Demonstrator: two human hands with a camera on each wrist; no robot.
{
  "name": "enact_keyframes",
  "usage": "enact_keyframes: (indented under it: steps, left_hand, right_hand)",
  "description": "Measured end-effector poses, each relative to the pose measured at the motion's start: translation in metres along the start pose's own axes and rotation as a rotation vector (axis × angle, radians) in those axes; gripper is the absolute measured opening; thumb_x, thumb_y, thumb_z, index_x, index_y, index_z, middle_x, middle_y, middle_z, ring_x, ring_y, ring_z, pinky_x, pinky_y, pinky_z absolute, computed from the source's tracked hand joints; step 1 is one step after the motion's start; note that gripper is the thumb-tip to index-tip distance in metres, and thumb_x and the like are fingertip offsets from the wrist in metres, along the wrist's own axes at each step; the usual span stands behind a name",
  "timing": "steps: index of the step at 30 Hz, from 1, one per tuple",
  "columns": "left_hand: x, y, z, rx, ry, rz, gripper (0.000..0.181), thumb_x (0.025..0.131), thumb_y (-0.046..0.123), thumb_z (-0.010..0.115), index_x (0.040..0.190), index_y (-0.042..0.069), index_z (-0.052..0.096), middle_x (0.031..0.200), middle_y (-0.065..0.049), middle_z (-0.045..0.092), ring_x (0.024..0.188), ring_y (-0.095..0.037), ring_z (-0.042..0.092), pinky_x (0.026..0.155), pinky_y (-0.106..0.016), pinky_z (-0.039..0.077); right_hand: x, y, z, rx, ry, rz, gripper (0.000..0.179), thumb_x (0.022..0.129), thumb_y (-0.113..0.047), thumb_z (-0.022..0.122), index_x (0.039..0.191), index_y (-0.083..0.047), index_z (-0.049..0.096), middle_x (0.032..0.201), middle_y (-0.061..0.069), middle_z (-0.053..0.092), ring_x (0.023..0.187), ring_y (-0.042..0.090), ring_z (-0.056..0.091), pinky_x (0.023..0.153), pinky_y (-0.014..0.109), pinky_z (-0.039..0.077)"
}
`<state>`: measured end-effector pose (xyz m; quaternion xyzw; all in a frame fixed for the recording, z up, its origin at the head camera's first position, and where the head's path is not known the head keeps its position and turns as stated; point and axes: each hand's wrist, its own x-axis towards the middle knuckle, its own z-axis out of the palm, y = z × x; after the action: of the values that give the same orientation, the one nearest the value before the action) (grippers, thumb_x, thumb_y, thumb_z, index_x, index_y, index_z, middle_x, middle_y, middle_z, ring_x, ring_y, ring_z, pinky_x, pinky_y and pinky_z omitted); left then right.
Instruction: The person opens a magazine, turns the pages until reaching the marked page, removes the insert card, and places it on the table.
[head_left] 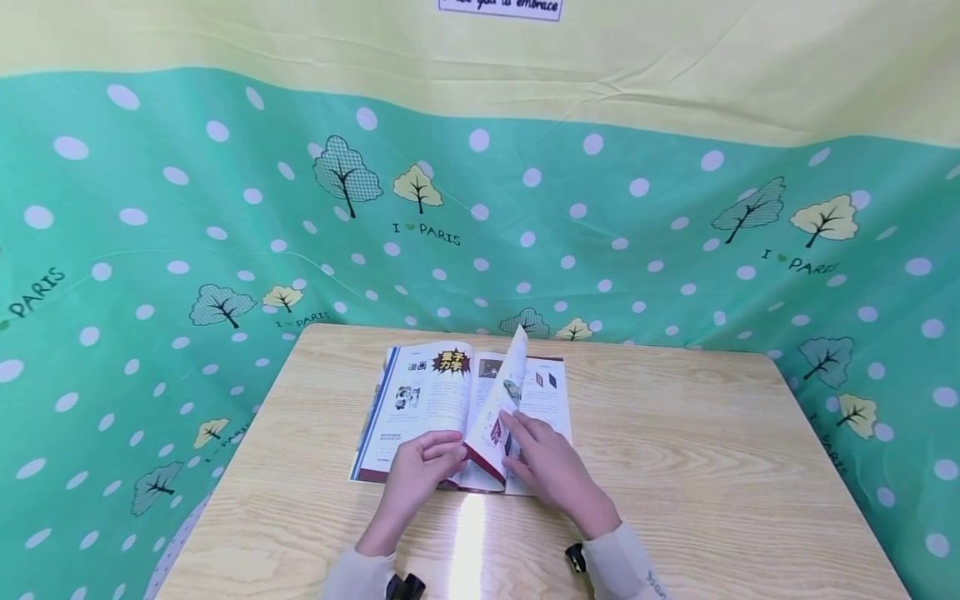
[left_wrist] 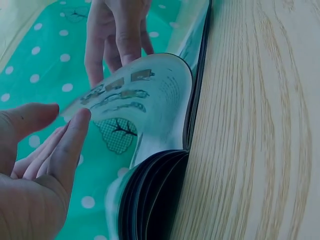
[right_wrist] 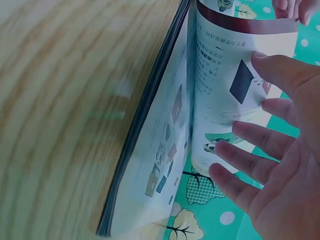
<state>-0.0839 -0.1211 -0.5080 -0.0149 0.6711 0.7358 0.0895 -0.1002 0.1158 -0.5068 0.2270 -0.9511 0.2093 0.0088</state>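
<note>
An open magazine (head_left: 408, 408) lies on the table with printed text and pictures on both sides. One page (head_left: 498, 408) is lifted and curves upright near the middle. My left hand (head_left: 423, 467) pinches the near corner of that page between thumb and fingers. In the left wrist view the thumb and index fingertip of the left hand (left_wrist: 40, 165) meet at the page's edge. My right hand (head_left: 551, 458) is at the right side of the raised page. Its fingers are spread and nearly straight along the page in the right wrist view, where the right hand (right_wrist: 280, 165) shows palm and fingers.
The light wooden table (head_left: 697, 467) extends to both sides of the magazine, with a bright light reflection at its front. Behind it hangs a green and yellow curtain (head_left: 600, 225) with white dots and printed trees. Dark bands circle both wrists near the sleeves.
</note>
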Motion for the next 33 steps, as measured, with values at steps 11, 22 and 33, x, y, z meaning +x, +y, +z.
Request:
enact_keyframes:
  steps: [11, 22, 33]
  left_hand:
    - [0.003, 0.000, -0.011, 0.003, 0.098, -0.020, 0.031, 0.089, 0.003, 0.074, 0.116, -0.010, 0.066, 0.101, -0.021, 0.073, 0.089, -0.035, 0.073, 0.081, -0.036, 0.063]
    - [-0.005, 0.013, -0.051, 0.007, 0.279, -0.052, 0.028, 0.090, -0.002, 0.072, 0.117, -0.007, 0.068, 0.104, -0.022, 0.072, 0.090, -0.031, 0.073, 0.082, -0.033, 0.063]
    - [-0.020, 0.015, -0.088, 0.026, 0.357, -0.094, 0.035, 0.093, -0.001, 0.069, 0.126, -0.009, 0.062, 0.111, -0.023, 0.071, 0.093, -0.023, 0.073, 0.087, -0.031, 0.061]
  right_hand:
    - [-0.002, -0.001, -0.002, -0.008, -0.001, 0.019, 0.072, 0.094, -0.034, 0.073, 0.155, -0.016, 0.039, 0.151, 0.013, 0.045, 0.132, 0.031, 0.048, 0.110, 0.047, 0.045]
    - [-0.012, 0.014, -0.003, -0.058, -0.048, 0.072, 0.075, 0.089, -0.038, 0.077, 0.152, -0.012, 0.043, 0.151, 0.018, 0.043, 0.136, 0.036, 0.043, 0.113, 0.054, 0.040]
    - [-0.026, 0.026, -0.005, -0.069, -0.156, 0.082, 0.093, 0.079, -0.050, 0.083, 0.152, -0.008, 0.043, 0.155, 0.022, 0.036, 0.137, 0.044, 0.037, 0.112, 0.059, 0.037]
